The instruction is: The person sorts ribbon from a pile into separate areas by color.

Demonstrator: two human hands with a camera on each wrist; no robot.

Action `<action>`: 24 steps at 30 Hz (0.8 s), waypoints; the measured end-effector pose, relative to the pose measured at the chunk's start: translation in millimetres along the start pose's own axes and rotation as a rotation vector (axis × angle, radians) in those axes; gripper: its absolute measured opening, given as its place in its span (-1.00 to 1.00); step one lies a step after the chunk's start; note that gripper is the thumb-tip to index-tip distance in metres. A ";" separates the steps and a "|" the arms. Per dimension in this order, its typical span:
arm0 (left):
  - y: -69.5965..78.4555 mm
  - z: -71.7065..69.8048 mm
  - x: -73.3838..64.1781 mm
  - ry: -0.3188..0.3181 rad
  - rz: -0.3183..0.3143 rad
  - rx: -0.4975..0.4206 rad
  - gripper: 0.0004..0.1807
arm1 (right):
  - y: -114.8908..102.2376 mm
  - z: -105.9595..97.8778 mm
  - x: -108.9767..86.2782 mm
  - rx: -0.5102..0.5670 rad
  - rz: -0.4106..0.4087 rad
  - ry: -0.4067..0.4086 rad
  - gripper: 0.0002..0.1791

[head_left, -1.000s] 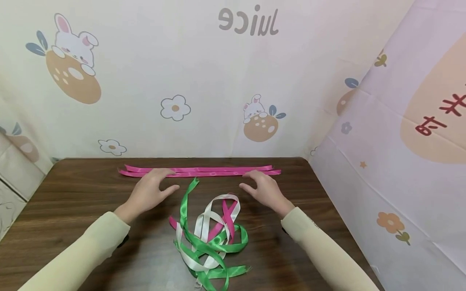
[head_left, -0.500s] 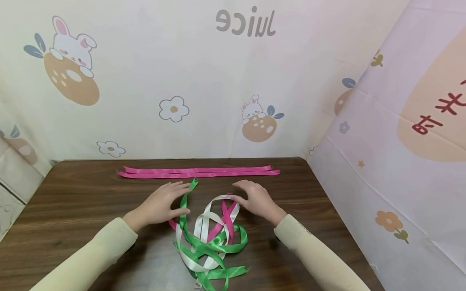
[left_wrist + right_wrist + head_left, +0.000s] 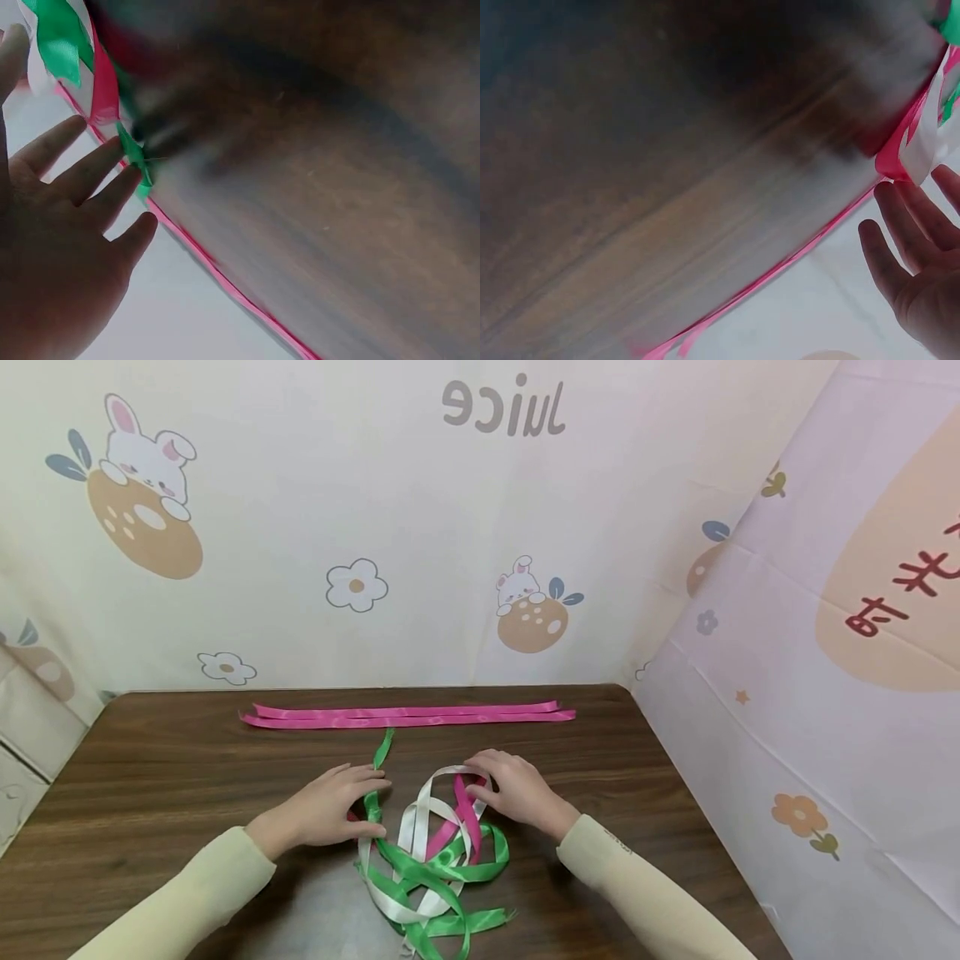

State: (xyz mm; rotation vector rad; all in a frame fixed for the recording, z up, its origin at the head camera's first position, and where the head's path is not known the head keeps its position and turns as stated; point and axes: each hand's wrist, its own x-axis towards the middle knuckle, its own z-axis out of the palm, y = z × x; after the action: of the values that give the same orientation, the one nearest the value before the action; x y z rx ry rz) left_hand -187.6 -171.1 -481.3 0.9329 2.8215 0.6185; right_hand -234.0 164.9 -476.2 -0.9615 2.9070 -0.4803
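A tangled pile of satin ribbons lies mid-table in the head view: a green ribbon (image 3: pixel 420 868), a white ribbon (image 3: pixel 412 827) and a pink ribbon (image 3: pixel 468 814). At the pile's left edge is my left hand (image 3: pixel 322 808), fingers extended over part of the green ribbon. My right hand (image 3: pixel 517 789) is at the upper right, its fingertips over the white loop and pink ribbon. Both wrist views show spread, fairly straight fingers close to the ribbons; whether they touch is unclear. Neither hand grips anything.
Two pink ribbons (image 3: pixel 405 717) lie straight, side by side, along the back of the dark wooden table (image 3: pixel 150 793). A printed cloth (image 3: pixel 420 635) hangs behind the table, and another cloth (image 3: pixel 750 760) stands along the right side.
Both hands have come back from the straight pink ribbons toward the tangled pile and closer together. The green ribbon's upper end has shifted slightly left.
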 end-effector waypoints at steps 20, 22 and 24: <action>40.8 -0.9 -48.4 -0.069 -0.006 -0.034 -0.29 | -12.3 -0.2 -25.1 -0.021 -0.017 -0.079 -0.53; 46.6 -1.0 -52.7 -0.091 -0.008 -0.017 -0.29 | -14.0 -0.6 -26.8 -0.022 -0.024 -0.082 -0.54; 52.6 -1.9 -56.1 -0.117 -0.018 -0.008 -0.28 | -15.2 -0.6 -28.1 -0.024 -0.036 -0.085 -0.55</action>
State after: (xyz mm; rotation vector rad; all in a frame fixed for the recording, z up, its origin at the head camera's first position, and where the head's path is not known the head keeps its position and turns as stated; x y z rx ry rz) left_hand -114.0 -166.6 -459.5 0.9108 2.7188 0.5532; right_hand -202.7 170.1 -472.6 -1.0136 2.8313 -0.3967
